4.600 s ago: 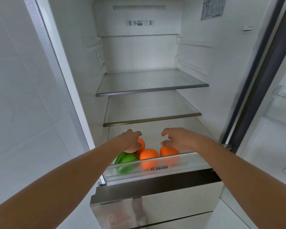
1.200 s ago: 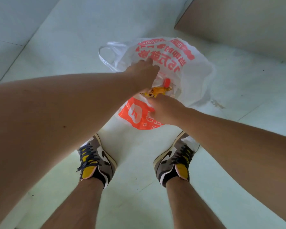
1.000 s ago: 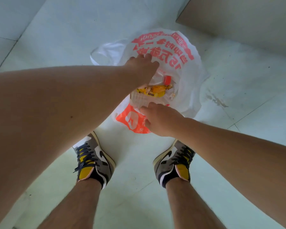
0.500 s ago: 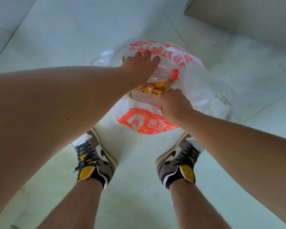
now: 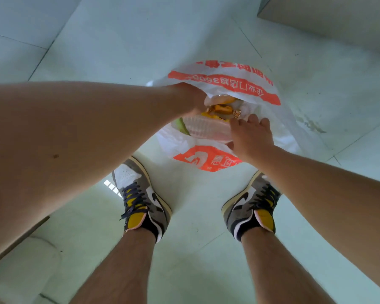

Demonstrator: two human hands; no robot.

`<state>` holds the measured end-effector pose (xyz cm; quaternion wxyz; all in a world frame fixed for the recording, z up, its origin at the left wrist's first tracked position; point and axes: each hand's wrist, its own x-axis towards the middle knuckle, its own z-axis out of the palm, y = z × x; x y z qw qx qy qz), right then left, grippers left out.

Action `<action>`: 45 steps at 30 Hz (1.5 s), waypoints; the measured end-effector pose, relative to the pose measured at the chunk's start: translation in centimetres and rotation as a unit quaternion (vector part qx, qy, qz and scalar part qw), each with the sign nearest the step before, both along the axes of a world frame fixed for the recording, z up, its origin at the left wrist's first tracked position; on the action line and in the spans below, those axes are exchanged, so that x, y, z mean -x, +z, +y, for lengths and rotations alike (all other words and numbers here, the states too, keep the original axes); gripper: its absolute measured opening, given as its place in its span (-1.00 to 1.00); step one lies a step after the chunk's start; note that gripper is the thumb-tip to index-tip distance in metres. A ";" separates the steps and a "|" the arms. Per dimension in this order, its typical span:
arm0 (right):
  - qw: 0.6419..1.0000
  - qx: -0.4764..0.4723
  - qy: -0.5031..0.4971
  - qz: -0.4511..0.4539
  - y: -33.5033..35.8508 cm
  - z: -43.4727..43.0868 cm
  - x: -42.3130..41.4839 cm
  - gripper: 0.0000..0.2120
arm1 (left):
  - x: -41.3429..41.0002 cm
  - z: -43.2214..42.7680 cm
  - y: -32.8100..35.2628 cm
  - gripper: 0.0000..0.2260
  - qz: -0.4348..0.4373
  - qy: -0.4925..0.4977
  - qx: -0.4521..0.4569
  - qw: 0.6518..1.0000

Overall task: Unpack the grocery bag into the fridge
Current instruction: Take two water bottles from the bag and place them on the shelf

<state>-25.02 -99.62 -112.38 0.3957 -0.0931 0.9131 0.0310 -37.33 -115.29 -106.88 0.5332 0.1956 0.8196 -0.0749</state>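
While L hand (image 5: 189,96) is in bag (image 5: 239,88), bottle (image 5: 206,129) lies against R fingers (image 5: 248,122).

Home-like room is being shown: pale floor tiles (image 5: 140,40) being stood on in sneakers (image 5: 140,200), grocery bag (image 5: 206,159) being kept there.

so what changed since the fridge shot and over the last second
The hands left the fridge drawer for the white plastic bag with orange print on the floor. Over the last second the left hand pushed deeper inside; the right hand moved forward to the mouth, fingers spread. Bag and grey-yellow sneakers stayed put.
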 end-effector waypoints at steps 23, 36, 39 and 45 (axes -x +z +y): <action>0.980 0.107 -0.097 0.139 31.3 2.1 2.6 -0.65 | -2.6 -4.4 25.7 -0.37 0.140 0.287 -0.281 0.905; 0.939 0.168 -0.144 0.265 60.7 1.3 5.6 -0.70 | -0.9 -5.3 53.1 -0.34 0.175 0.303 -0.341 0.873; 0.920 0.186 -0.170 0.301 68.6 1.3 5.5 -0.74 | -0.7 -5.4 59.9 -0.33 0.179 0.290 -0.364 0.867; 0.907 0.165 -0.198 0.333 83.2 1.8 5.5 -0.80 | 0.2 -4.7 73.4 -0.38 0.186 0.228 -0.409 0.864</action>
